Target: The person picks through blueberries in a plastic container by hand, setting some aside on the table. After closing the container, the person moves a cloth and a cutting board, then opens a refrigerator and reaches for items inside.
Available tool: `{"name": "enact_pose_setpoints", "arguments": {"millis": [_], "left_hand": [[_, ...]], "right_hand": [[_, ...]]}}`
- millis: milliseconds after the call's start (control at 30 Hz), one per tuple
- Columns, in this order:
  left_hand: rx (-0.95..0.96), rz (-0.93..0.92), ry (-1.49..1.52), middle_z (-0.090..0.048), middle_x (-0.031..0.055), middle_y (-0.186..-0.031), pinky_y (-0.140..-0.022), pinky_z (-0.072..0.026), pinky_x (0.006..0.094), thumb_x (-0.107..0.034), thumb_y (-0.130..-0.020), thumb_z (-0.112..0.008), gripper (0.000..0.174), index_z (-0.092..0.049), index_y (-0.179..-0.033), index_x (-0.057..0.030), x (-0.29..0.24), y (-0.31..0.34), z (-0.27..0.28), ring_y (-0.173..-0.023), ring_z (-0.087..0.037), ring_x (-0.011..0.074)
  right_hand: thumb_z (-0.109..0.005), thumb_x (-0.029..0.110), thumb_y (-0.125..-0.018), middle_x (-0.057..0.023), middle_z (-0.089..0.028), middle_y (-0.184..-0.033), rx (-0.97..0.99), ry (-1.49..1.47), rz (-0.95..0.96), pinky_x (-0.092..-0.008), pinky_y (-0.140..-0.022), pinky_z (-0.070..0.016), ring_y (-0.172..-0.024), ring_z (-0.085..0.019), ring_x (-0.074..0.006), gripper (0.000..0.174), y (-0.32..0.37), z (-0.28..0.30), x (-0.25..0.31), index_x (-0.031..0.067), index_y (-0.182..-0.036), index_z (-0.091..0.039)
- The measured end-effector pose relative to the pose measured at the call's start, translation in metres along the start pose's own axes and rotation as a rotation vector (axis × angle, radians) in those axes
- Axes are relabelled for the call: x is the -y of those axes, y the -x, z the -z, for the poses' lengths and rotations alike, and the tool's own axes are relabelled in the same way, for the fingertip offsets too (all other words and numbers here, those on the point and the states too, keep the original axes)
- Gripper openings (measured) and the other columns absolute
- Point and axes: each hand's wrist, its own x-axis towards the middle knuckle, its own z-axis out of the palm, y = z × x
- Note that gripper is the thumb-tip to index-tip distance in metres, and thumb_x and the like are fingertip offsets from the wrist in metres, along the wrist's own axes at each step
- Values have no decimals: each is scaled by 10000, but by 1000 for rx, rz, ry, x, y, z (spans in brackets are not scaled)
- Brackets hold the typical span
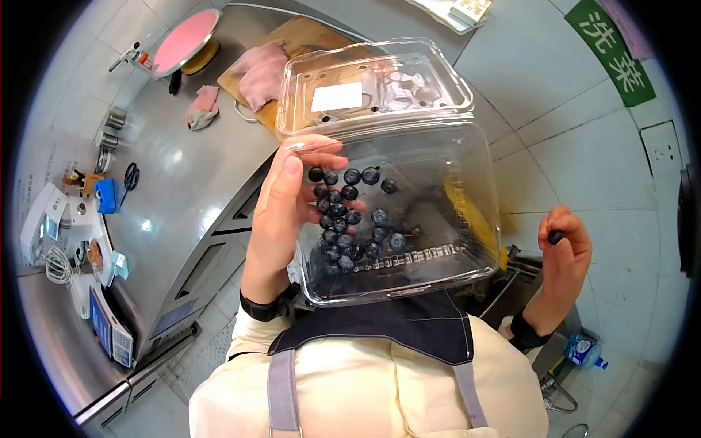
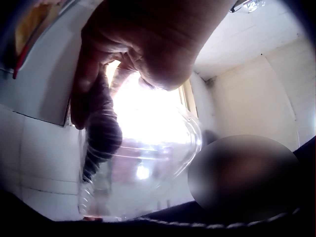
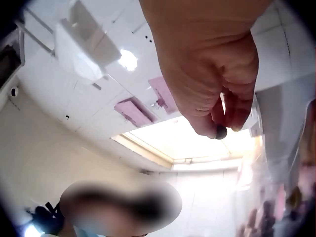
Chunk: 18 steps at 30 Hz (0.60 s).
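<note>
A clear plastic clamshell box (image 1: 431,219) is held up in front of the chest, its lid (image 1: 409,80) folded back with a white label on it. Loose blueberries (image 1: 338,209) gather at the box's left side. My left hand (image 1: 281,190) grips that left side, thumb at the near face and fingers showing through the plastic. In the left wrist view the left hand (image 2: 143,44) is above the box wall. Off to the right, apart from the box, my right hand (image 1: 566,248) pinches one blueberry (image 1: 556,236) between thumb and fingertips; the right wrist view shows this blueberry (image 3: 221,132) too.
A steel counter (image 1: 175,175) at left carries a wooden cutting board (image 1: 307,36) with pink cloths (image 1: 261,73), a pink turntable (image 1: 187,42), scissors (image 1: 130,179) and a scale (image 1: 109,328). Behind the box shows something yellow (image 1: 471,212). A bottle (image 1: 584,352) stands lower right.
</note>
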Motion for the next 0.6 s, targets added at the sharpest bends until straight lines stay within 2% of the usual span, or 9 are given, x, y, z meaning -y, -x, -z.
{"name": "enact_pose_setpoints", "arguments": {"millis": [67,100,167,233,300,333,367,467,600], "left_hand": [[5,-21,6,-497,165,-1102,-587,-575,350,-452,-976,-337,508,-451,-1254,-42,-1,1,1,-811,-664,291],[-5,-15,2,-497,165,-1102,-587,-575,350,-452,-976,-337,508,-451,-1254,-42,-2,0,0,-811,-664,291],[-65,-24,-11,-534,175,-1068,-501,-573,368,-509,-949,-357,584,-430,-1244,-10,-3,-1,-4,-764,-665,341],[-72,-26,-15,-537,180,-1062,-490,-570,369,-511,-947,-355,584,-431,-1240,-13,-3,-3,-5,-760,-665,348],[-39,-60,-6,-537,182,-1063,-474,-565,368,-510,-947,-354,580,-435,-1239,-15,-3,-5,-5,-745,-665,350],[-31,-58,-7,-537,182,-1063,-474,-565,368,-510,-947,-354,580,-435,-1239,-15,-4,-5,-6,-745,-665,350],[-40,-61,-4,-538,183,-1059,-466,-561,365,-516,-943,-356,584,-437,-1238,-18,-5,-5,-8,-736,-665,350],[-49,-63,-7,-541,187,-1052,-453,-555,358,-530,-935,-362,595,-442,-1235,-23,-6,-6,-10,-725,-665,350],[-74,-62,-19,-546,192,-1052,-445,-549,349,-544,-926,-372,608,-448,-1228,-23,-7,-5,-12,-717,-665,344]], "right_hand": [[-589,-9,-822,-76,-521,-985,-125,280,-47,-229,-684,-424,-801,-536,-131,146,17,16,-14,-26,-966,-602],[-589,-9,-822,-76,-521,-985,-120,273,-54,-229,-684,-424,-801,-536,-131,146,25,21,-21,-26,-966,-602],[-592,-42,-829,-46,-524,-983,-228,423,-203,-230,-711,-431,-808,-537,-119,121,38,27,-39,-20,-948,-602],[-604,-44,-828,-41,-542,-977,-222,499,-190,-231,-738,-437,-830,-540,-111,120,45,29,-60,-19,-946,-603],[-621,-16,-825,-68,-562,-976,-163,787,-273,-244,-764,-437,-850,-544,-131,140,51,30,-75,-7,-964,-605],[-647,16,-802,-110,-579,-986,-146,885,-318,-291,-796,-447,-872,-570,-206,188,51,30,-78,3,-986,-610],[-647,16,-802,-110,-579,-986,-155,887,-321,-291,-796,-447,-872,-570,-206,188,50,30,-83,3,-986,-610],[-656,58,-784,-169,-585,-1026,-28,1317,-85,-413,-849,-444,-948,-561,-358,296,49,31,-104,19,-1072,-605],[-671,92,-780,-162,-582,-1062,115,1425,-158,-427,-859,-442,-997,-540,-357,360,46,34,-110,11,-1120,-587]]}}
